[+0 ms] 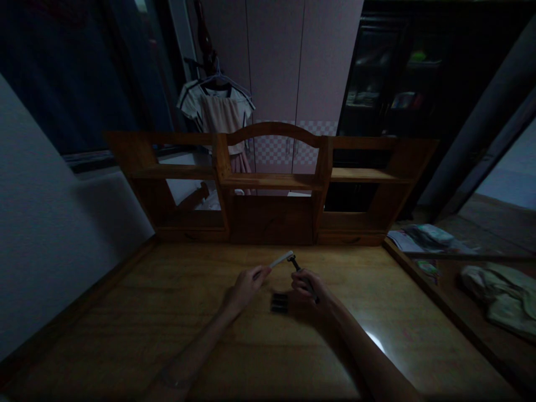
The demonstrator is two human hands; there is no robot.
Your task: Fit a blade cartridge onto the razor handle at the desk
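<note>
My left hand (248,286) is closed around the lower end of a slim pale stick (280,259), which looks like a toothbrush. Its far end points right, close to the head of a dark razor (296,263). Whether the two touch, I cannot tell. My right hand (316,286) grips the razor by its handle, with the T-shaped head up and away from me. On the table (201,318), below and between my hands, lie several small black pieces (279,302) side by side; their kind is too dark to make out.
A wooden shelf unit (272,180) with small drawers stands along the table's far edge. White wall (33,234) borders the left side. Past the right edge lie papers (427,237) and a bundled cloth (502,296). Clothes (220,109) hang behind. The room is dim.
</note>
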